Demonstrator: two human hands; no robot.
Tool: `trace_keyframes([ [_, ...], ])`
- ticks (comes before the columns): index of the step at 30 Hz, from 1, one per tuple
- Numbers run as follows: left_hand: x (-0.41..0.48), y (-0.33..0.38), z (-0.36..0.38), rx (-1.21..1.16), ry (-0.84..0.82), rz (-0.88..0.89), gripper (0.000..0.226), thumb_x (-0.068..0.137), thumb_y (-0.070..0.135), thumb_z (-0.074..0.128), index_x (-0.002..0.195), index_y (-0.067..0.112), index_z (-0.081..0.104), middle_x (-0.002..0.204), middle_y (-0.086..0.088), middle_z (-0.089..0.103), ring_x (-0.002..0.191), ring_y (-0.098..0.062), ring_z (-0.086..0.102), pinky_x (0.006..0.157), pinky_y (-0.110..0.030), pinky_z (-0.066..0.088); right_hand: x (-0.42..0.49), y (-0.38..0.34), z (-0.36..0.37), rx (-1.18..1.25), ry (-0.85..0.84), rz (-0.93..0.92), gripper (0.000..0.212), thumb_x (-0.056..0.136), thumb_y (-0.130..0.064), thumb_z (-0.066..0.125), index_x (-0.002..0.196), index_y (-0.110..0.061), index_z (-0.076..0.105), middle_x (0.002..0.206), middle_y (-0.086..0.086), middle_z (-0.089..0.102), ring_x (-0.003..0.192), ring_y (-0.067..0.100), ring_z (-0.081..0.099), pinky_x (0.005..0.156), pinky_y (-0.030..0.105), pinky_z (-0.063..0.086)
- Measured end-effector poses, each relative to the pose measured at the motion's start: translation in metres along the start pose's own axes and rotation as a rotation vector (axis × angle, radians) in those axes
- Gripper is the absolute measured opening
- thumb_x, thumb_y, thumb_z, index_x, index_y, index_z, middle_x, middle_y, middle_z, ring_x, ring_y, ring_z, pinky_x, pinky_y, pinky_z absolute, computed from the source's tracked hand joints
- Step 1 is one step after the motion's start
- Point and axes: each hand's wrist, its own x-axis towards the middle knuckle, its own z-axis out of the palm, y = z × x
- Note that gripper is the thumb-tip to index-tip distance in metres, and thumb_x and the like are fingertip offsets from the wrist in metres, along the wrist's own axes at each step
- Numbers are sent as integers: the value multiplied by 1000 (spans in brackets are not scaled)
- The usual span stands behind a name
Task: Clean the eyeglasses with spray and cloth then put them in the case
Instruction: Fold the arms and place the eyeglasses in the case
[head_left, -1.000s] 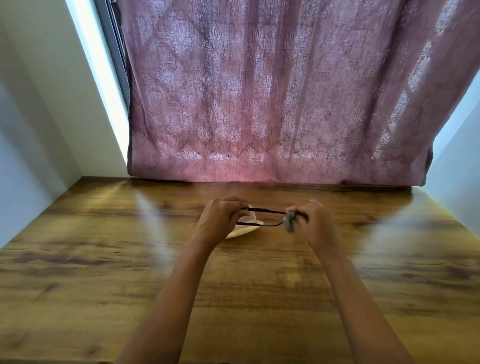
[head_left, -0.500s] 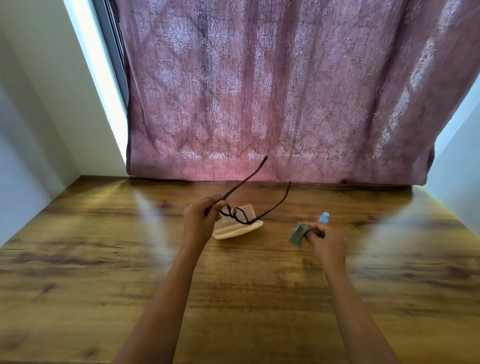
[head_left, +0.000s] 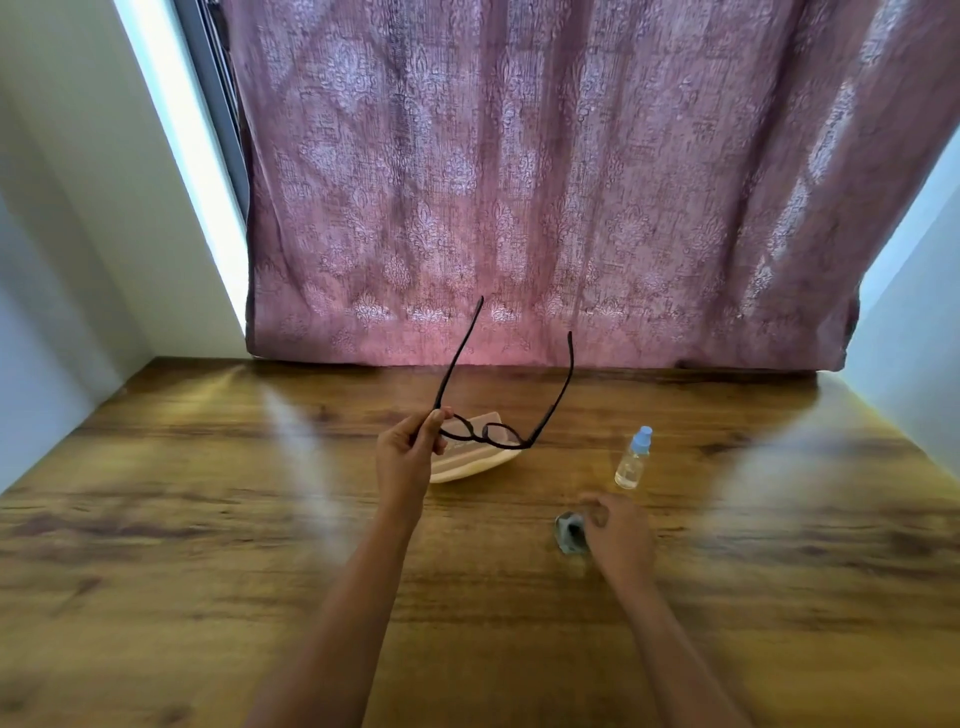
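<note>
Wooden counter (head_left: 208, 571): eyeglasses (head_left: 488, 434) poised over case (head_left: 467, 465).
Left hand (head_left: 408, 457) pinches their frame, likely sparing lenses; right hand (head_left: 618, 530) at cloth (head_left: 569, 532), grip unclear.

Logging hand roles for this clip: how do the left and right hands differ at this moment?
The left hand pinches the eyeglasses by one frame corner; the right hand is at the grey cloth, grip too blurred to tell. The left hand is beside the case; the right hand is nearer the spray bottle. Both have curled fingers.
</note>
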Motion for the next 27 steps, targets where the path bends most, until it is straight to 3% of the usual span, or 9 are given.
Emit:
trace_keyframes([
  [4,-6,3,6,-30,-33,6,18,89,10,57,82,17,71,66,-9,56,50,-2,45,52,-14,39,16,-23,-14,302,55,-23,20,89,-17,58,108,-14,64,91,-5,65,69,4,54,57,14,41],
  [7,-12,9,14,-57,-55,16,17,89,7,55,83,12,70,62,-7,53,49,-1,44,52,-14,39,26,-35,-14,575,41,-13,23,91,-15,54,113,-14,61,103,1,67,84,13,63,69,22,55],
  [11,-17,12,20,-112,-96,-26,18,89,9,54,84,12,71,53,7,56,49,-2,45,53,-14,40,25,-47,-13,862,41,1,22,92,-6,51,112,-9,59,102,6,66,92,16,64,68,17,56],
  [14,-18,13,22,-132,-104,-50,18,89,11,55,85,16,73,56,6,54,51,-4,43,55,-15,40,24,-51,-15,910,134,-45,18,90,-3,53,107,-7,58,94,8,68,89,15,66,65,19,56],
  [17,-19,16,25,-80,-73,-22,18,88,10,57,91,19,72,71,-2,51,57,-5,41,55,-12,40,25,-51,-19,908,222,-84,21,87,-2,57,108,-5,55,92,10,69,85,16,68,65,21,57],
  [22,-18,19,29,71,-20,47,26,87,10,58,111,20,63,85,-1,40,70,-5,43,65,-7,46,25,-52,-23,773,333,-157,21,84,-7,63,103,-16,58,89,4,69,81,12,67,67,23,57],
  [25,-18,16,30,90,-29,54,28,88,9,58,113,22,62,83,4,42,70,1,51,75,-17,52,25,-53,-26,678,394,-203,22,82,-7,65,102,-17,62,88,-1,68,76,4,64,68,13,52],
  [27,-17,12,30,112,-22,68,29,88,9,58,115,20,63,81,6,43,72,-4,53,80,-30,52,25,-54,-28,629,414,-222,24,81,-3,66,103,-12,65,84,-3,67,70,-5,62,65,3,47],
])
